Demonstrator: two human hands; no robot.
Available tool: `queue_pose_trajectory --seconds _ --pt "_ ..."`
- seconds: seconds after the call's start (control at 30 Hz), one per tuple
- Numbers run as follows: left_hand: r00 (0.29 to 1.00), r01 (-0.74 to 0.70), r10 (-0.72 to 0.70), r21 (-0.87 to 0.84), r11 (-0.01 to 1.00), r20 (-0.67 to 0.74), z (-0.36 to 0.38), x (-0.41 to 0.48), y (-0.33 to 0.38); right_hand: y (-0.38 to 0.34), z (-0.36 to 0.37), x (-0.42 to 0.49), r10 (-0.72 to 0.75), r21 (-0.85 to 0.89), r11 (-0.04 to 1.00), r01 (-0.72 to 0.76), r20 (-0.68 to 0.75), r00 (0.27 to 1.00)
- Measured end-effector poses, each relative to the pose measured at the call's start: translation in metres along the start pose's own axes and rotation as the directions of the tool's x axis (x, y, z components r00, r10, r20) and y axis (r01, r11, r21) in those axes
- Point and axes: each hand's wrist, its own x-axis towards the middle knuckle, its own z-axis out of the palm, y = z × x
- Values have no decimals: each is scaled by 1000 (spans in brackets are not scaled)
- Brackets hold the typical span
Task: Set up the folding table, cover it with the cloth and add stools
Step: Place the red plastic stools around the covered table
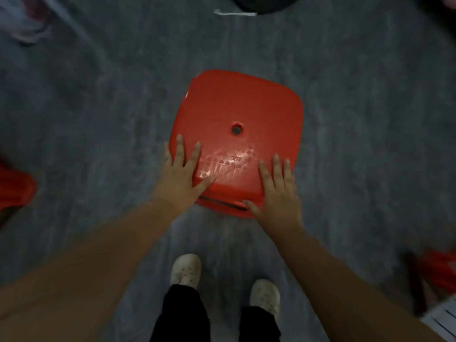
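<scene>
Left grip (182,174) and right grip (276,191) rest flat, fingers straight, on the glossy red square-seated stool (237,107).

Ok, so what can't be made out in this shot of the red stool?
Legs of the stool: head view, hidden under its seat.
Red thing at the left edge: head view, cut off by the frame and blurred.
Red thing at the right edge: head view, cut off and blurred.
Dark shape at the top: head view, cut off by the top edge.
Table and cloth: outside the frame.
</scene>
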Motion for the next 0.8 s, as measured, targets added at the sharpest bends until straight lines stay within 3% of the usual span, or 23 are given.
queue_pose_trajectory --seconds 0.17,0.33,0.47,0.8 --pt "933 -341 319 135 930 165 65 19 171 144 -37 -92 340 50 940 -336 -86 937" --pt "841 -516 451 193 835 299 119 -1 298 238 -61 -170 548 129 835 -535 -102 830" --pt "826 -546 468 240 803 315 141 -21 324 260 -68 -200 568 125 822 -556 -103 816" --pt "851 -505 416 283 815 321 133 -28 308 250 -59 -198 556 93 831 -549 -87 826"
